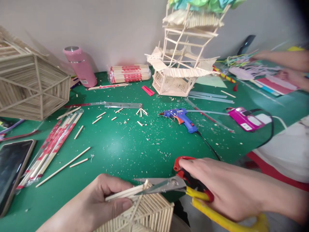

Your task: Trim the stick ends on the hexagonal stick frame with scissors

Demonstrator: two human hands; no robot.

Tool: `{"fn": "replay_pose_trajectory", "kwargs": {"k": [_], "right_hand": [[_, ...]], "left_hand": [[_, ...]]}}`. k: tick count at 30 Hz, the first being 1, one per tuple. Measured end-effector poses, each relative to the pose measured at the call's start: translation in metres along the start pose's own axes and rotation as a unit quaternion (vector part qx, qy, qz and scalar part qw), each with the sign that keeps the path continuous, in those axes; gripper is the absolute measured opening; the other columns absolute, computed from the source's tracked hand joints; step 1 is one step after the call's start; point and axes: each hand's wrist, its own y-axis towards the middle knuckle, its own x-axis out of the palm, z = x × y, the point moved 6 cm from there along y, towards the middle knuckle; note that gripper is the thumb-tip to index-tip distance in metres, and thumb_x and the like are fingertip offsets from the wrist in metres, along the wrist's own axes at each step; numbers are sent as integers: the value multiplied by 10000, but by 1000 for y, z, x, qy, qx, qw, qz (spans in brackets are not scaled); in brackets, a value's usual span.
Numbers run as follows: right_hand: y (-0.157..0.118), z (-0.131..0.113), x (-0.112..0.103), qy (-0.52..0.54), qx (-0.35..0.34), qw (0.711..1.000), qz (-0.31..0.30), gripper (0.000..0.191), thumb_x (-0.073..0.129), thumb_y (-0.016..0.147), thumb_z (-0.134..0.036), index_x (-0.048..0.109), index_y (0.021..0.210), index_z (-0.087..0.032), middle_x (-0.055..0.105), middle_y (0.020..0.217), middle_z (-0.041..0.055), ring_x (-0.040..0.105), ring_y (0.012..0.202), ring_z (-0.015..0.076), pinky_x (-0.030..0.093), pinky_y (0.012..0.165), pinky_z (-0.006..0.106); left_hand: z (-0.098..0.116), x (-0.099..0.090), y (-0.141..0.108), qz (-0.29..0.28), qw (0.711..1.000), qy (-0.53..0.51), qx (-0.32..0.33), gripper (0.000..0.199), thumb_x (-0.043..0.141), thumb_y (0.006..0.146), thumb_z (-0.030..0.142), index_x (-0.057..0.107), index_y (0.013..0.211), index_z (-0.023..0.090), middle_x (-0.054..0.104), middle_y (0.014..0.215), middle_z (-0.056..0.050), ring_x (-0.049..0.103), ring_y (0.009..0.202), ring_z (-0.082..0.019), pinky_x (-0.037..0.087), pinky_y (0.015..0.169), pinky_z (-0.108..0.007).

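Note:
My left hand pinches a few thin wooden sticks between thumb and fingers, over a small polygonal stick structure at the bottom edge. Whether that hand also grips the structure is hidden. Around the handles of a pair of red and yellow scissors is closed my right hand. The blades are apart and reach left, one on each side of the stick ends. Beyond the hands, a blue glue gun lies on its side with a glue stick in its back.
A tall stick tower stands against the wall. On the left are a large stick structure, a pink flask, a phone and bagged sticks. Offcuts litter the green table. Another person's hands are at right.

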Motion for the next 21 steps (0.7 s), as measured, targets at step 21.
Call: {"fn": "replay_pose_trajectory", "kwargs": {"k": [21], "right_hand": [[7,11,14,-6,-33,998,47,268,544,599,-144,438,835,-213,588,718,53,561,628,232,328,494,297]], "left_hand": [[-1,4,0,-15,999,33,1,353,545,815,461,712,854,152,528,649,9,365,629,-130,298,562,-236]]}}
